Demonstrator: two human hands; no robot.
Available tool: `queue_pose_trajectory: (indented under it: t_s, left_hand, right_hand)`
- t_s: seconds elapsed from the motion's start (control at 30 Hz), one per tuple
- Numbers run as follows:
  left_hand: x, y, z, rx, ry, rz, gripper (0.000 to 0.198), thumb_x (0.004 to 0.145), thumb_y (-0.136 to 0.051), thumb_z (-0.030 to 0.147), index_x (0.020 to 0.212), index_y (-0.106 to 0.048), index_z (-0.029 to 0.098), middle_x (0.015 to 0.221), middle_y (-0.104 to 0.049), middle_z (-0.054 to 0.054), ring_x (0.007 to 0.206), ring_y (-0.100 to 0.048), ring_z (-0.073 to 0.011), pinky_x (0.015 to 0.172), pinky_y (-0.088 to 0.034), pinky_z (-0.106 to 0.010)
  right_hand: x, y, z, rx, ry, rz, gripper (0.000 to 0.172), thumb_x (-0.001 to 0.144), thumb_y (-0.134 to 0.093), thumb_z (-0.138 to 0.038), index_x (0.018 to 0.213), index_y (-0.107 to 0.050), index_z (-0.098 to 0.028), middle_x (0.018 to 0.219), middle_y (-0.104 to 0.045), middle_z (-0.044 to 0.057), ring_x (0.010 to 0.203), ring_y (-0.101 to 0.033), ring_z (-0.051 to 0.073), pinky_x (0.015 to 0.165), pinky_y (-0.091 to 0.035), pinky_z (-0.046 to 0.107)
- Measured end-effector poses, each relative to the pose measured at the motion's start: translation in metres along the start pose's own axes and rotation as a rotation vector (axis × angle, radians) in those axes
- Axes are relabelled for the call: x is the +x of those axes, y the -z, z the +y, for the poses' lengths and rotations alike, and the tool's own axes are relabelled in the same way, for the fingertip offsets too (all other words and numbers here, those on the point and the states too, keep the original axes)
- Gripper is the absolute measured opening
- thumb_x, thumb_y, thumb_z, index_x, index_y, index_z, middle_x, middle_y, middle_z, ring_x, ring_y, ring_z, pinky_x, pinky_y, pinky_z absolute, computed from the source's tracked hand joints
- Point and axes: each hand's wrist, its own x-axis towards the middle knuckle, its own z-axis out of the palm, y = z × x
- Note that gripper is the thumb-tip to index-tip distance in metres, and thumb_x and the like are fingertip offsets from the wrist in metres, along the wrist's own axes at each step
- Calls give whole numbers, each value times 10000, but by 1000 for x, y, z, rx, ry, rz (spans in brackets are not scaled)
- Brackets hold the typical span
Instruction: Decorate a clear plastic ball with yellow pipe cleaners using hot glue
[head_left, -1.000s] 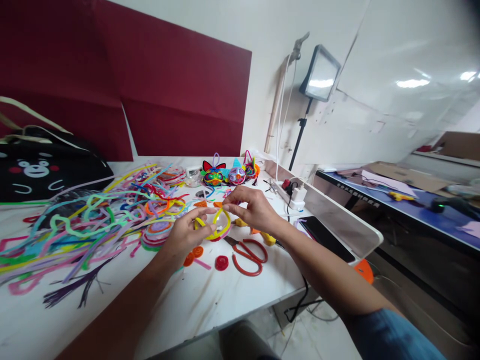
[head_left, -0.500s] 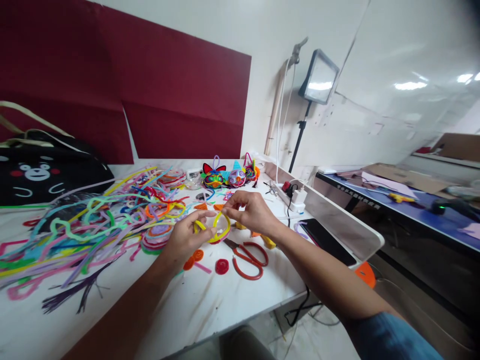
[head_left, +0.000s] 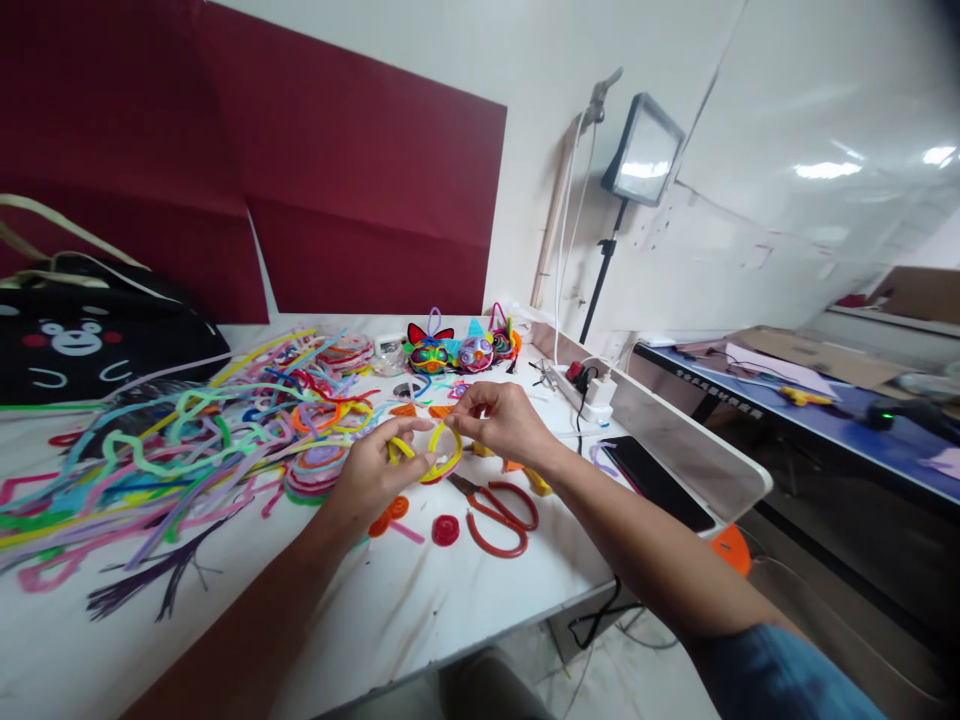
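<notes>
A yellow pipe cleaner (head_left: 448,466), bent into a loop, runs between my hands above the white table. My left hand (head_left: 379,470) is closed on its left part, and my right hand (head_left: 495,415) pinches it near the top right of the loop. Under the loop shows part of something pinkish, mostly hidden. Orange-handled scissors (head_left: 499,518) lie just to the right and nearer to me. Close by are a red coil (head_left: 445,530), orange coils (head_left: 390,514) and a short pink strip (head_left: 407,532).
A tangled heap of pipe cleaners (head_left: 180,440) covers the table's left side. Finished-looking colourful ornaments (head_left: 476,350) stand at the back. A black phone (head_left: 660,485) and a power strip (head_left: 592,398) lie at the right, by the low partition (head_left: 690,445).
The view has shifted very slightly. Both hands keep their hold on the yellow pipe cleaner, in almost the same pose.
</notes>
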Motion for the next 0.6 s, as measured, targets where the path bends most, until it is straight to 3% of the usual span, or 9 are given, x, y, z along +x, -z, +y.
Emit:
queue_pose_trajectory:
  t_s: [0.1, 0.33, 0.6]
  left_hand:
    - [-1, 0, 0, 30, 1, 15, 483, 626, -772, 367, 1065, -692, 182, 766, -481, 20, 555, -388, -93, 450, -267, -221]
    - [-2, 0, 3, 73, -78, 34, 402, 632, -763, 364, 989, -701, 189, 814, -510, 6, 684, -493, -145, 588, -398, -264]
    - [-4, -1, 7, 110, -92, 53, 372, 628, -743, 351, 961, -703, 191, 798, -508, 8, 701, -502, -157, 606, -406, -278]
  right_hand:
    - [1, -1, 2, 19, -28, -8, 85, 753, -715, -176, 687, -672, -142, 628, -636, -21, 602, -547, 101, 588, -396, 215]
    - [4, -5, 15, 176, -139, -63, 122, 714, -704, -266, 696, -678, -148, 630, -626, -14, 597, -542, 111, 563, -405, 221]
    - [10, -8, 19, 323, -278, -89, 155, 650, -761, -268, 627, -652, -160, 566, -579, -38, 553, -529, 104, 594, -453, 242]
